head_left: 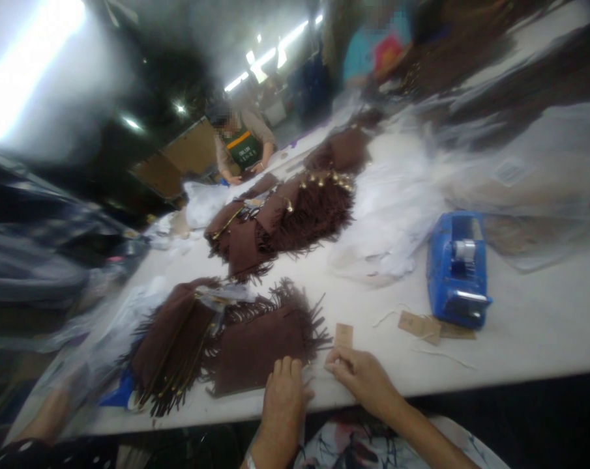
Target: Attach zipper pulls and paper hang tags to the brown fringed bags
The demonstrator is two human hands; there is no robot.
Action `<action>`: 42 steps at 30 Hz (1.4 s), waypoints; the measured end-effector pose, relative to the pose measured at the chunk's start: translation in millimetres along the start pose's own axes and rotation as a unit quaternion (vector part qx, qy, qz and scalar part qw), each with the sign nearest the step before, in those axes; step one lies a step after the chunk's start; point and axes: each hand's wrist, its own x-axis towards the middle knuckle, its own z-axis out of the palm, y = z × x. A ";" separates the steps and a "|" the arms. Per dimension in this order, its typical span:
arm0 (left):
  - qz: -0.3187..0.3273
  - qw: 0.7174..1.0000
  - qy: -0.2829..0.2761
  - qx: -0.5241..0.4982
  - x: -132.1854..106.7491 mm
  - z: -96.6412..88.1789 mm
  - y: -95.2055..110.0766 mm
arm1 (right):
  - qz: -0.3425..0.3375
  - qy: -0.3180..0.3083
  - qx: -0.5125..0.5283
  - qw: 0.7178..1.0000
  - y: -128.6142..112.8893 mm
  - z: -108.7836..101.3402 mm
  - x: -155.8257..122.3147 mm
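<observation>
Brown fringed bag (260, 348) lies flat on the white table (544, 312), left hand (285, 398) at its near edge with a grip I can't tell, right hand (366, 383) pinching its fingertips together by a paper tag (343, 335) that seems not yet tied on, more loose tags (418, 327) beyond.

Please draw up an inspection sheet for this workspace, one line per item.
Surface: pale table, partly covered.
Job's things: brown fringed piece lying flat; stack of similar pieces left of it; tan tag by the right hand.
Clutter: blue tape dispenser, loose tags, pale strings, crumpled plastic.
Hands: left hand at the piece's near edge; right fingertips together beside the tag, grip unclear.
Cables: nothing seen.
Surroundings: two co-workers beyond, another person's hand far left, bright lights.
</observation>
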 end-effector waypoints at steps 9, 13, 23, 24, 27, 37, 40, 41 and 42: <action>0.049 0.991 -0.035 -0.121 6.4 -22.4 -20.5 | -0.006 0.026 -0.027 0.999 -0.7 7.3 2.5; 0.031 0.976 -0.052 -0.210 7.9 -29.0 -31.8 | -0.018 0.020 -0.035 0.999 -4.2 13.1 5.1; 0.059 0.960 -0.063 -0.268 6.3 -32.4 -40.4 | -0.057 0.013 -0.079 0.995 4.5 27.8 10.2; 0.059 0.958 -0.064 -0.272 6.4 -33.1 -40.9 | -0.060 0.012 -0.081 0.995 4.1 27.6 10.3; 0.061 0.956 -0.068 -0.278 7.7 -33.3 -42.7 | -0.061 0.005 -0.079 0.995 1.5 26.2 10.9; 0.056 0.956 -0.075 -0.277 10.3 -30.4 -46.6 | -0.066 0.001 -0.073 0.995 5.5 35.3 18.2; 0.056 0.956 -0.073 -0.280 9.3 -31.2 -46.7 | -0.070 -0.002 -0.076 0.995 5.3 37.7 19.1; 0.056 0.956 -0.070 -0.281 8.8 -30.8 -46.7 | -0.070 -0.002 -0.079 0.994 4.7 38.4 19.4; 0.057 0.956 -0.065 -0.281 8.2 -29.9 -46.5 | -0.069 -0.003 -0.082 0.994 3.9 39.0 19.7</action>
